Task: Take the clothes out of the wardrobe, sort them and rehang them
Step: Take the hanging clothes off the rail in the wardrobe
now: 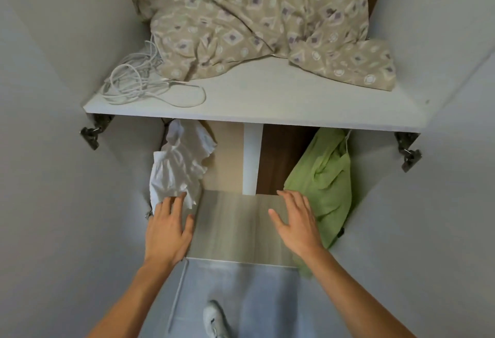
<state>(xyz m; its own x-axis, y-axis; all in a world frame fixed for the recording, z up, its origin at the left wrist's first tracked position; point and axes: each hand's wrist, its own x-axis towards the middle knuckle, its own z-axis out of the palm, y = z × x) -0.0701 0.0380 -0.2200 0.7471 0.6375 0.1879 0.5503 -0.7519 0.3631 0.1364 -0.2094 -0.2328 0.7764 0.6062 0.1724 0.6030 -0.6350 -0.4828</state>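
Observation:
A white ruffled garment (179,166) hangs at the left inside the open wardrobe, under the shelf (267,112). A light green garment (326,182) hangs at the right. My left hand (168,228) reaches in with straight fingers, its fingertips at the lower edge of the white garment. My right hand (297,225) is spread open just left of the green garment, holding nothing. The hangers and rail are hidden by the shelf.
On the shelf lie a crumpled beige patterned cloth (267,21) and a tangle of white cable (139,83). Both white doors (53,150) stand open at the sides. The wardrobe floor (235,222) is pale wood. A white shoe (215,319) shows on the grey floor.

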